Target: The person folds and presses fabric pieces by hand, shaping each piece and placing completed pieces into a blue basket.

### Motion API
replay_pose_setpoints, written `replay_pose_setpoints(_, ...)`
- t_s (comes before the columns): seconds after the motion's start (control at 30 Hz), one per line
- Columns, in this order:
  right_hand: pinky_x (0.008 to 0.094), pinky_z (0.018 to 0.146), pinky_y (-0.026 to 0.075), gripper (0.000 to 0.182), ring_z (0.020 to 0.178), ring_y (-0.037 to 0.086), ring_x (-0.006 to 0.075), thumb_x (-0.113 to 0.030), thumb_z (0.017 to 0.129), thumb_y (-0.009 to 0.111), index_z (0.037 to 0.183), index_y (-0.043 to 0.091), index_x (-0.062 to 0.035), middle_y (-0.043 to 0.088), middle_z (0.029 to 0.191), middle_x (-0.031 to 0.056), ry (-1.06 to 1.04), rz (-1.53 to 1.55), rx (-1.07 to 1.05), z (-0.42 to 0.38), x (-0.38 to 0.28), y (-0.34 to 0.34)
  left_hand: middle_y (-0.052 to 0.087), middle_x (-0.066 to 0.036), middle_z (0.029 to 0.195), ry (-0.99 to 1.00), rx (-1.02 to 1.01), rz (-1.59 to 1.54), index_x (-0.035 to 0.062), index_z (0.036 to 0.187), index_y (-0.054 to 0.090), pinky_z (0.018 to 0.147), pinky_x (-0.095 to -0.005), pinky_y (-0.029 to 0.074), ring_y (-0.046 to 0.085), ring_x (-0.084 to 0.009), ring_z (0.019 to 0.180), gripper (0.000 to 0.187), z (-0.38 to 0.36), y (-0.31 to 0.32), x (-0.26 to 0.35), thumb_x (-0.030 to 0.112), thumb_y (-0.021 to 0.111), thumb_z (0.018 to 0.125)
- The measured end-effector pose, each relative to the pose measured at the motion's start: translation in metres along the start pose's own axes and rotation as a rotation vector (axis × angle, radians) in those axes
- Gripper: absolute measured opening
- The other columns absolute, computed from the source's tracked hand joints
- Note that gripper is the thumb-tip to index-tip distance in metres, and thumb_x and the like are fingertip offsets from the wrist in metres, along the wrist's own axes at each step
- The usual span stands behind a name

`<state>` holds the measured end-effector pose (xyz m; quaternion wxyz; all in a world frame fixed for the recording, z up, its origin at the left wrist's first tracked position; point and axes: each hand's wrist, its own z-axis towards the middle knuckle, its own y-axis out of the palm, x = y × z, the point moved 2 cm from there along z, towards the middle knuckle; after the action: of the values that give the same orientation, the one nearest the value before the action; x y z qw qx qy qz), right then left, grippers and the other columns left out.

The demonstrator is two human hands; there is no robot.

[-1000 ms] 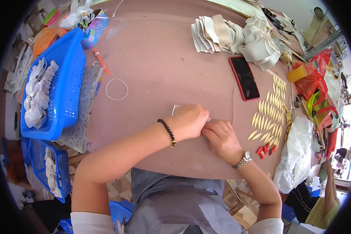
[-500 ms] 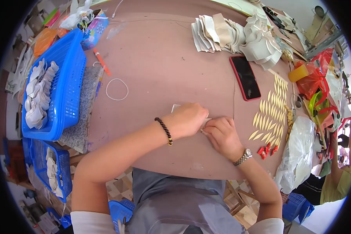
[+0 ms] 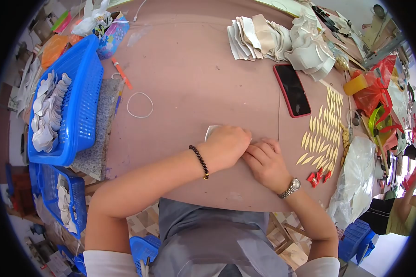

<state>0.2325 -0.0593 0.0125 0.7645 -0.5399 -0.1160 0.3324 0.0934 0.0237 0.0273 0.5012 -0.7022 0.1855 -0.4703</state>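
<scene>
My left hand (image 3: 229, 145), with a dark bead bracelet on its wrist, is closed over a flat white piece (image 3: 211, 131) whose corner sticks out past the knuckles. Against its fingertips press the bent fingers of my right hand (image 3: 266, 164), which wears a metal watch. The fingertips meet at the piece's near end, and the fingers hide most of it, so its full shape is not visible. Both hands are low over the front of the brown table (image 3: 194, 83).
Stacked white curved pieces (image 3: 263, 39) and a red-cased phone (image 3: 292, 90) lie at back right. Rows of pale leaf-shaped pieces (image 3: 322, 131), red wrapped items (image 3: 315, 177) and a plastic bag (image 3: 356, 180) sit right. Blue baskets (image 3: 85, 106) stand left; a white loop (image 3: 139, 105) lies nearby.
My left hand has shifted slightly right and down, its fingers now covering the white bit that showed between the hands. More of the piece's far corner shows. My right hand stays close beside it.
</scene>
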Motion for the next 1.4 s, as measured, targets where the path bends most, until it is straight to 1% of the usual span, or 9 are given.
replay_pose_setpoints(0.3, 0.0438, 0.093, 0.037, 0.032, 0.103, 0.053, 0.0209, -0.006, 0.068, 0.06, 0.1, 0.064, -0.0032, 0.058, 0.108, 0.0054, 0.126, -0.051, -0.003, -0.005, -0.015, -0.001, 0.063, -0.02, 0.075, 0.006, 0.02, 0.018, -0.0034, 0.084, 0.054, 0.066, -0.041, 0.052, 0.064, -0.0358, 0.073, 0.015, -0.002, 0.002, 0.001, 0.001, 0.061, 0.071)
replay_pose_setpoints(0.53, 0.0436, 0.093, 0.036, 0.031, 0.101, 0.051, 0.0199, -0.01, 0.073, 0.056, 0.103, 0.063, -0.0022, 0.055, 0.105, 0.0049, 0.137, -0.058, -0.022, -0.004, -0.02, 0.0, 0.061, -0.019, 0.087, 0.1, -0.057, 0.091, -0.003, 0.09, 0.053, 0.071, -0.0391, 0.052, 0.062, -0.0324, 0.084, 0.016, -0.02, -0.016, 0.024, 0.002, 0.057, 0.075)
replay_pose_setpoints(0.6, 0.0427, 0.091, 0.037, 0.022, 0.101, 0.052, 0.021, -0.01, 0.068, 0.059, 0.088, 0.062, -0.0019, 0.056, 0.104, 0.007, 0.131, -0.034, 0.034, -0.004, -0.02, 0.001, 0.06, -0.018, 0.09, 0.123, -0.061, 0.138, -0.003, 0.092, 0.053, 0.072, -0.0382, 0.051, 0.061, -0.0317, 0.086, 0.017, -0.03, -0.017, 0.032, 0.002, 0.056, 0.075)
replay_pose_setpoints(0.63, 0.0427, 0.091, 0.037, 0.022, 0.101, 0.052, 0.021, -0.01, 0.068, 0.059, 0.088, 0.062, -0.0019, 0.056, 0.104, 0.007, 0.14, -0.033, 0.039, -0.004, -0.021, 0.002, 0.06, -0.017, 0.091, 0.063, -0.066, 0.211, -0.0029, 0.091, 0.052, 0.073, -0.0383, 0.051, 0.06, -0.0316, 0.086, 0.018, -0.034, -0.016, 0.035, 0.002, 0.056, 0.074)
replay_pose_setpoints(0.77, 0.041, 0.091, 0.036, 0.025, 0.097, 0.052, 0.0196, -0.009, 0.072, 0.058, 0.095, 0.064, -0.0031, 0.056, 0.103, 0.0048, 0.182, -0.038, 0.055, 0.001, -0.02, 0.004, 0.059, -0.016, 0.091, 0.022, -0.022, 0.21, -0.0021, 0.091, 0.053, 0.071, -0.0399, 0.05, 0.059, -0.032, 0.085, 0.021, -0.033, -0.021, 0.021, 0.001, 0.059, 0.071)
replay_pose_setpoints(0.93, 0.0426, 0.093, 0.035, 0.031, 0.095, 0.05, 0.0172, -0.01, 0.078, 0.055, 0.106, 0.063, -0.0024, 0.054, 0.101, 0.0029, 0.191, -0.048, 0.007, 0.001, -0.02, 0.007, 0.06, -0.017, 0.082, 0.006, 0.117, 0.165, -0.0019, 0.082, 0.054, 0.069, -0.0421, 0.05, 0.059, -0.0333, 0.083, 0.011, -0.013, -0.014, -0.007, -0.001, 0.059, 0.072)
replay_pose_setpoints(1.1, 0.0398, 0.091, 0.036, 0.035, 0.093, 0.051, 0.0181, -0.007, 0.073, 0.057, 0.107, 0.064, -0.0037, 0.055, 0.102, 0.0031, 0.205, -0.069, 0.033, 0.002, -0.021, 0.007, 0.063, -0.02, 0.077, -0.021, -0.081, 0.164, -0.0039, 0.081, 0.057, 0.066, -0.0433, 0.05, 0.062, -0.0369, 0.077, 0.013, 0.002, -0.017, -0.007, -0.002, 0.061, 0.068)
replay_pose_setpoints(1.3, 0.0399, 0.092, 0.035, 0.027, 0.096, 0.051, 0.0183, -0.008, 0.072, 0.057, 0.098, 0.064, -0.003, 0.054, 0.102, 0.0041, 0.224, -0.053, 0.005, 0.007, -0.021, 0.01, 0.064, -0.02, 0.073, -0.139, -0.097, 0.119, -0.0012, 0.073, 0.062, 0.065, -0.0415, 0.051, 0.064, -0.0348, 0.073, 0.007, 0.009, -0.017, -0.005, 0.001, 0.06, 0.066)
replay_pose_setpoints(1.4, 0.0436, 0.093, 0.033, 0.027, 0.098, 0.05, 0.0198, -0.012, 0.075, 0.055, 0.098, 0.063, -0.0003, 0.054, 0.102, 0.005, 0.183, -0.079, -0.012, 0.01, -0.024, 0.012, 0.063, -0.019, 0.075, -0.143, -0.13, 0.109, -0.0014, 0.079, 0.06, 0.067, -0.0432, 0.051, 0.063, -0.0363, 0.074, 0.013, 0.009, -0.02, 0.0, 0.003, 0.063, 0.067)
